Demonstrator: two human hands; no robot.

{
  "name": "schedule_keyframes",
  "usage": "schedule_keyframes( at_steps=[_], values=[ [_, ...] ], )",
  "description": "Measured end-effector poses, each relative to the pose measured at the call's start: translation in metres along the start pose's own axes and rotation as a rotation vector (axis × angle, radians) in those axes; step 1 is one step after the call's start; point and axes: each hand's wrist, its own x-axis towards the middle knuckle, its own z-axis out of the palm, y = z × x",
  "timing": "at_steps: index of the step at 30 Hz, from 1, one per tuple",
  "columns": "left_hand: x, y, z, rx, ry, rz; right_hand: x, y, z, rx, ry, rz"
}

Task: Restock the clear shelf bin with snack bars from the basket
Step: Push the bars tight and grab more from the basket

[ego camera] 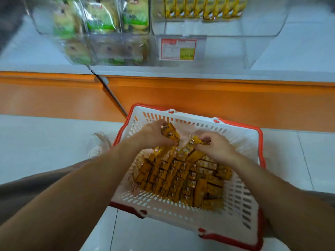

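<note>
At far edge of basket (261, 142): left hand (154, 134) curled round a bundle of snack bars (170, 132), right hand (215, 147) pinching a few more. White perforated plastic, red rim, on pale floor tiles (54, 142); dense rows of slim bars in glossy yellow-orange foil. Above, clear shelf bin (235, 29): smooth transparent walls, one row of shelved bars (203, 8) at back, front bare. Restocking judged early; most stock remains.

basket (163, 211) x1 | L hand (154, 134) + R hand (215, 147) = 2 | snack bars (181, 175): dozens | clear bins (226, 32) x2 | price tag (178, 49) x1
</note>
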Motion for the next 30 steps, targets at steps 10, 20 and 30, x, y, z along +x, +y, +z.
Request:
schedule_keyframes(
  at_steps=[10, 20, 30],
  values=[
    [-0.147, 0.128, -0.106, -0.473, 0.176, 0.171, -0.076, -0.179, -0.145, 0.060, -0.233, -0.227],
    [-0.178, 0.141, -0.081, -0.931, 0.224, 0.217, -0.104, -0.207, -0.186, 0.302, -0.354, -0.316],
    [-0.149, 0.146, -0.087, -0.975, 0.141, 0.253, -0.059, -0.194, -0.190, 0.404, -0.378, -0.232]
  ],
)
